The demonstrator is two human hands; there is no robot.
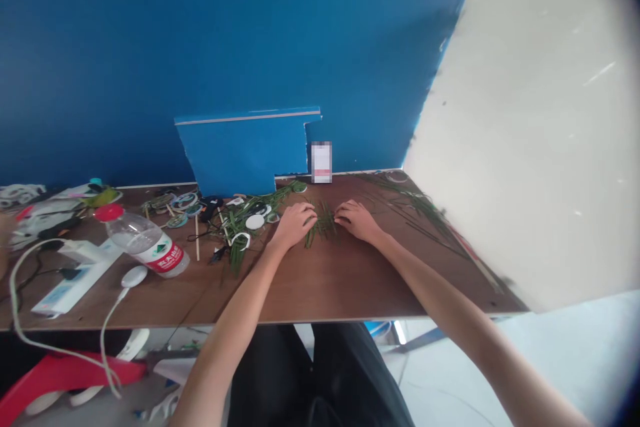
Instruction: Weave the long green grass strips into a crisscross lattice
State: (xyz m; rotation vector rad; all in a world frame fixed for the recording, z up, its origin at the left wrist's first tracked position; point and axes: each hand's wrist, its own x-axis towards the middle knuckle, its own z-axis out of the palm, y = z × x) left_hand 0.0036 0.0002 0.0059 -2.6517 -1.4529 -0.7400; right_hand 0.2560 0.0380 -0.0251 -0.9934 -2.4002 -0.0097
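Observation:
My left hand [296,221] and my right hand [356,219] rest on the brown table [330,287], fingers curled, on either side of a small bundle of green leaf strips [323,223]. Both hands touch the strips and seem to pinch them; the grip itself is too small to read clearly. More green leaves [240,227] lie in a heap just left of my left hand, mixed with small round woven pieces [255,221].
A plastic water bottle [143,243] with a red cap lies at the left, by a white power strip [75,273] and cables. Long green stems [420,207] lie at the right. A blue partition [240,67] and a blue board [240,150] stand behind.

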